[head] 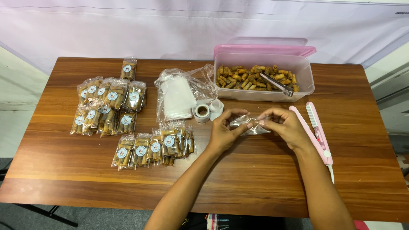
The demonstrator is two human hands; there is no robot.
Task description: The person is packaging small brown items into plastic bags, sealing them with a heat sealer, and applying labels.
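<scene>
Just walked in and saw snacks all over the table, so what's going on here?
A person holds a small clear bag between the left hand and right hand over a wooden table. Behind it sits a plastic tub of fried rolls with tongs. Sealed packets lie to the left, a pink sealer to the right.

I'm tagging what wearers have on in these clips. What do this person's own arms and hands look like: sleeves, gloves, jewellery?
Both forearms are bare as far as the bottom edge of the frame, with no sleeve in sight. The left hand and right hand wear no gloves, and no ring, watch or bracelet shows. Any nail detail is too small to tell. Patterned cloth shows at the bottom edge between the arms.
</scene>
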